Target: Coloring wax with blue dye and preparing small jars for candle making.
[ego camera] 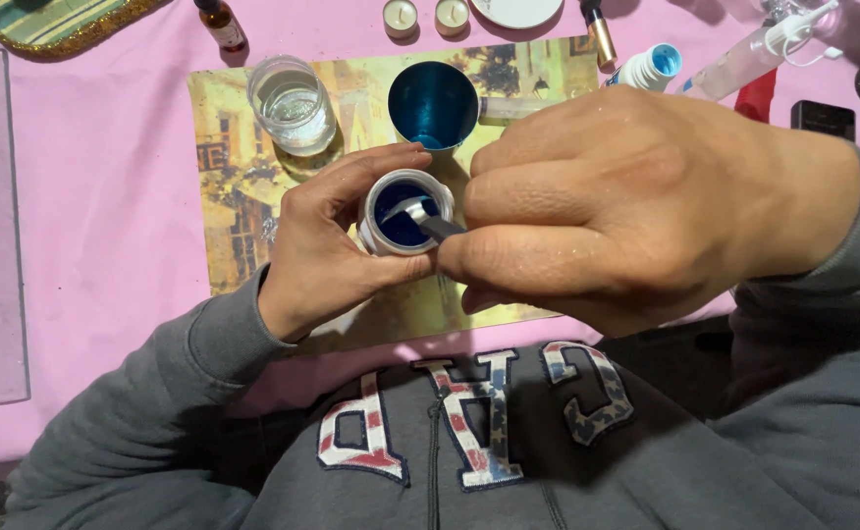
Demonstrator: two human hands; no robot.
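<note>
Head view: left hand wrapped around a small white jar of blue pigment, held above the yellow mat; right hand pinched shut on a metal spatula dipping into the jar; blue cup and glass of water just beyond.

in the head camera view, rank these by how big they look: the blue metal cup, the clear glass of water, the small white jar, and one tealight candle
1. Blue metal cup and clear glass: look alike, unranked.
2. Small white jar: closer to the camera, so unsure.
3. Tealight candle: smallest.
</note>
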